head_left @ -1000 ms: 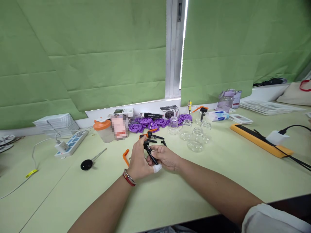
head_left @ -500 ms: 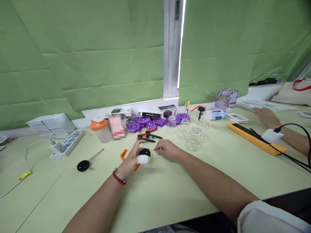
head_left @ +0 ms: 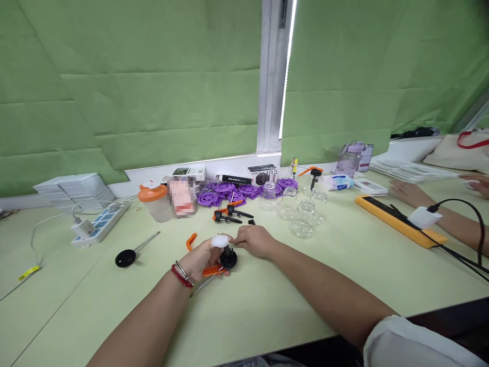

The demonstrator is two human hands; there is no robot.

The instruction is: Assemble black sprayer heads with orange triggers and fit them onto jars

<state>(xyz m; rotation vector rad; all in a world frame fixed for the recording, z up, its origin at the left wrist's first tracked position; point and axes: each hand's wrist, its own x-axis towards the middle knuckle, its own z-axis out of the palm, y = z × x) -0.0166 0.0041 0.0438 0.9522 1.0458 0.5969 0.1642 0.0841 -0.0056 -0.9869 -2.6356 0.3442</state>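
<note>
clear glass jars (head_left: 301,216) beyond the right hand (head_left: 254,239) look empty; left hand (head_left: 204,255) now grips the black knob (head_left: 228,259), lowered nearer the bench (head_left: 267,306); right hand's grip unclear.

A pixel-blurred pink item (head_left: 181,195) left of centre is unreadable; the left hand (head_left: 199,258) hides part of the orange piece (head_left: 212,271); a co-worker's hand (head_left: 474,182) is cut off at the right edge
</note>
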